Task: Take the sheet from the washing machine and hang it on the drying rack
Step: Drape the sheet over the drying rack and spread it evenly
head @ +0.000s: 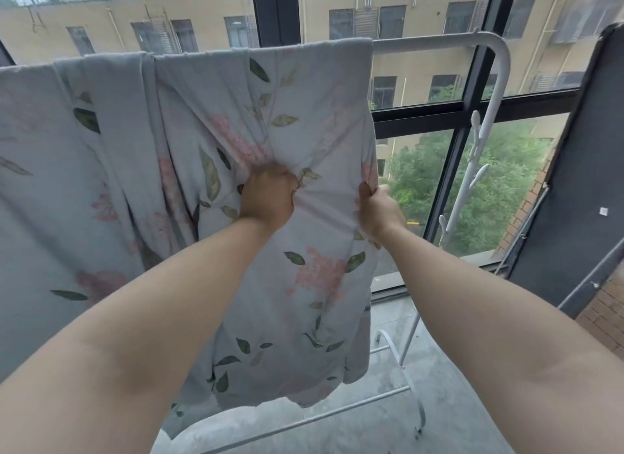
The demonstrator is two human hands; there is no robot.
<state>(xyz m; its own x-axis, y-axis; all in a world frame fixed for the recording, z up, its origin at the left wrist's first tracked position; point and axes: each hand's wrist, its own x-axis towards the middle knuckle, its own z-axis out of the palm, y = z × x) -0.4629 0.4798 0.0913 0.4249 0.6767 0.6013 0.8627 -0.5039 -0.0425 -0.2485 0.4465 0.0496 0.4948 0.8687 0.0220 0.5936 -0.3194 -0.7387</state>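
A pale grey-blue sheet printed with pink flowers and green leaves hangs over the top bar of a white drying rack. It drapes down almost to the floor. My left hand grips a bunched fold of the sheet near its middle. My right hand pinches the sheet's right edge at about the same height. Both arms reach forward from the bottom of the view. The rack's top bar is hidden under the fabric to the left.
The rack's right post with hooks curves down to a foot bar on the grey floor. A large black-framed window stands right behind. A dark panel leans at the right beside a brick wall.
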